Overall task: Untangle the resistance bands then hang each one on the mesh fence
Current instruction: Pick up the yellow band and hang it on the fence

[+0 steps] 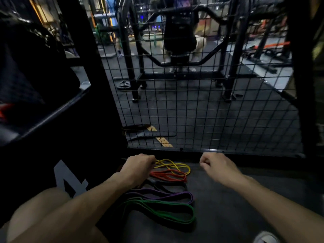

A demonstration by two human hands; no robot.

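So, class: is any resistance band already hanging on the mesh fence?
No: the yellow band and the others lie on the floor below the mesh fence.

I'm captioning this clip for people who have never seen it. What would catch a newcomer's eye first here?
First, the bright resistance bands on the dark floor: yellow band nearest the mesh fence, then red band, black band, purple band and green band nearest the camera. Next, the left hand over their left ends and the curled right hand beside them.

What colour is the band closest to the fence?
Yellow band, clearest in the head view.
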